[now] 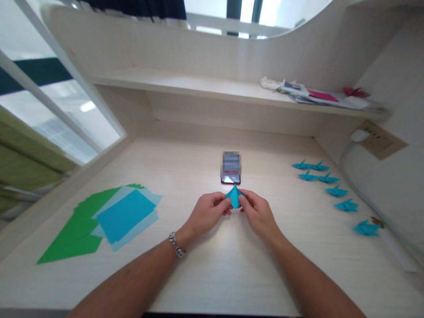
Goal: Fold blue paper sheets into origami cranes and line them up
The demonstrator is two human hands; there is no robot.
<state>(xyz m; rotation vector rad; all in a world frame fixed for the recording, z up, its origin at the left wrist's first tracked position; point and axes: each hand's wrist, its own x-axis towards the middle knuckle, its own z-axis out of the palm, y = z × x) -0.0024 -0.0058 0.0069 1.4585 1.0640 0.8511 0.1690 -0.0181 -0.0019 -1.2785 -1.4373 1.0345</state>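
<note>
A small folded piece of blue origami paper (235,197) is held up over the desk, its point facing away from me. My left hand (211,209) pinches its left corner between thumb and fingers. On the opposite corner, my right hand (256,210) grips it the same way. Just beyond the paper lies a phone (231,168) with its screen lit and blurred. To the right, several folded blue paper cranes (337,191) stand in a line along the desk. The fingertips behind the folded paper are partly hidden.
Blue paper sheets (126,216) lie over fanned green sheets (73,229) on the desk's left. A shelf (198,88) crosses the back, with papers (321,96) at its right. A cable (346,176) runs from the wall socket (380,140) past the cranes.
</note>
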